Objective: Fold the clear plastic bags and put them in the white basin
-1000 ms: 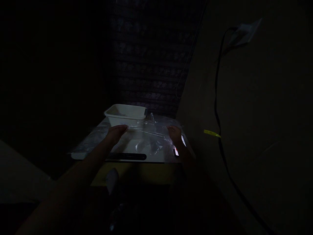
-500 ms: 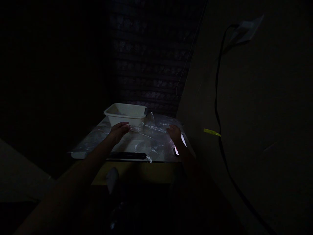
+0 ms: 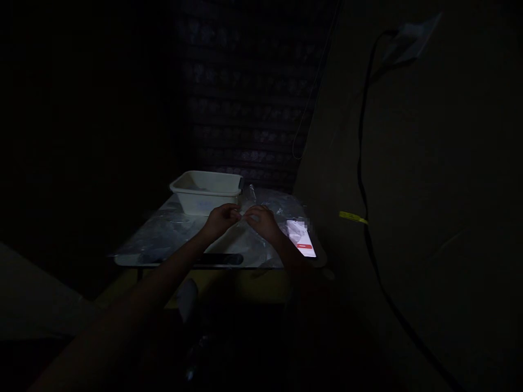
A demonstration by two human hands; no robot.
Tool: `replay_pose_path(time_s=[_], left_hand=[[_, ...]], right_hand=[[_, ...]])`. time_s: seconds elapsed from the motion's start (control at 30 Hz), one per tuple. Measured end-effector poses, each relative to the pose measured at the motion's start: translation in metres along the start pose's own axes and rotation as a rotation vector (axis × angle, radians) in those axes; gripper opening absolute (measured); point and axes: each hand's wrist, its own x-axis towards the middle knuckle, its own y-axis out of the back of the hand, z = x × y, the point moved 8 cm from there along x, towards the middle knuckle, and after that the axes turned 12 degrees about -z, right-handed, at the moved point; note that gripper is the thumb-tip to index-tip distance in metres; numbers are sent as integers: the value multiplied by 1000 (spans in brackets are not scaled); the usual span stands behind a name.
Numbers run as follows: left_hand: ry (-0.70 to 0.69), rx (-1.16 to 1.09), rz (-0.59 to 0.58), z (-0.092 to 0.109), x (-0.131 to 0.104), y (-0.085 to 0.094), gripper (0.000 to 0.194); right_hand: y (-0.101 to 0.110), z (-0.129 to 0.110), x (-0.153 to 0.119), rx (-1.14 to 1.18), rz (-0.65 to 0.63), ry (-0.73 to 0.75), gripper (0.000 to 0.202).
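Note:
In dim light my left hand (image 3: pixel 223 219) and my right hand (image 3: pixel 262 220) meet over the middle of a small table (image 3: pixel 253 258). Their fingertips are closed in a pinch, almost touching, on thin clear plastic film (image 3: pixel 265 245). The film hangs below my right hand; its exact shape is hard to make out. Just behind my left hand stands a white plastic basin (image 3: pixel 204 200). Something pale lies inside it, too dark to name. More crinkled clear plastic (image 3: pixel 163 234) covers the left part of the table.
A phone (image 3: pixel 301 238) with a lit screen lies at the table's right side, beside my right forearm. A dark slot (image 3: pixel 220 259) runs along the front edge. On the wall to the right, a black cable (image 3: pixel 361 163) with a yellow tag (image 3: pixel 352 217) hangs from an outlet (image 3: pixel 414 41).
My hands have come together from wide apart, and the film stretched between them is now gathered. The phone, partly hidden before by my right hand, shows almost fully.

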Motion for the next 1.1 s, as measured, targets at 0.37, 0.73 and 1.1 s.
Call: replay_pose_path(time_s=[0.37, 0.73, 1.1], left_hand=[[46, 130, 98, -11, 1, 9, 33], [81, 207, 68, -12, 2, 5, 18], [74, 204, 21, -8, 0, -2, 7]], right_hand=[[-2, -1, 2, 46, 2, 18, 16], [1, -4, 3, 13, 40, -5, 12], [-4, -3, 3, 153, 54, 15, 10]])
